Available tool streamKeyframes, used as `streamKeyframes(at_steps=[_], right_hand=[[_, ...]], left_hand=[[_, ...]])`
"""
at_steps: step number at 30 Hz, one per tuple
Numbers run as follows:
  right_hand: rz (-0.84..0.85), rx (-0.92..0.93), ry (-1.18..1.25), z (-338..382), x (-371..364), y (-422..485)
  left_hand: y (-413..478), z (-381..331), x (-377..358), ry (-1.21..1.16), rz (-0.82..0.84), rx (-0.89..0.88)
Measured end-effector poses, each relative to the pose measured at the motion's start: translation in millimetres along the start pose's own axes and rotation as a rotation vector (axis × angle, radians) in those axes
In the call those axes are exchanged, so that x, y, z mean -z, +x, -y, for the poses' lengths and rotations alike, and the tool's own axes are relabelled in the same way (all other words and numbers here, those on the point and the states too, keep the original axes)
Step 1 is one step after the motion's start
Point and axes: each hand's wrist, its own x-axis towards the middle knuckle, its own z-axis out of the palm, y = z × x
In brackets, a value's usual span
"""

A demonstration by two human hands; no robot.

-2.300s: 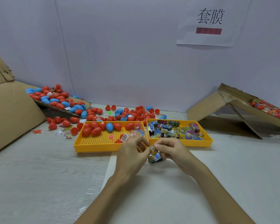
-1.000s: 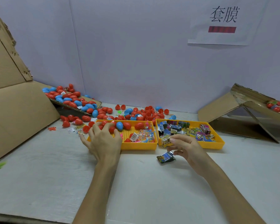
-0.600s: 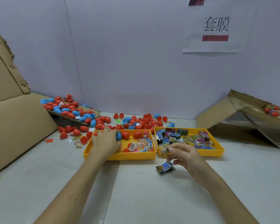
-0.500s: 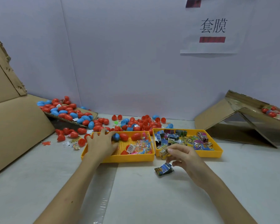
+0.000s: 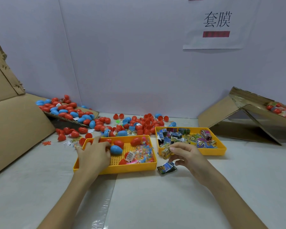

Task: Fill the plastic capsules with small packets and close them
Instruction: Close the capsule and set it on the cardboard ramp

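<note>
1. The left tray is holding one blue capsule among red capsules. The right tray is holding loose packets.
2. The left hand is lying over red capsules at the tray's far left; I cannot tell whether it is gripping one.
3. The right hand is pinching one packet. A second packet is lying on the table just beside it.

I am at a hand-packing station in a small workshop. Plain white boards wall off my worktop, with a printed paper sign at the upper right. Cardboard ramps at both sides carry heaps of red and blue capsules. Two yellow trays hold sorted capsules and packets.
</note>
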Motion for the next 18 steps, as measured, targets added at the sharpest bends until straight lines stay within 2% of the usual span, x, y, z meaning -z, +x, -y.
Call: streamKeyframes(at_steps=[4,10,18], right_hand=[[-0.003,-0.019,0.0,-1,0,0],[-0.042,-0.034,0.012,1,2,1],[-0.056,-0.049,0.013,2,1,1]], left_hand=[[-18,2,3,-0.247,-0.086,0.043],[-37,9,4,-0.321,-0.16,0.059],[-43,7,10,-0.582,-0.377,0.035]])
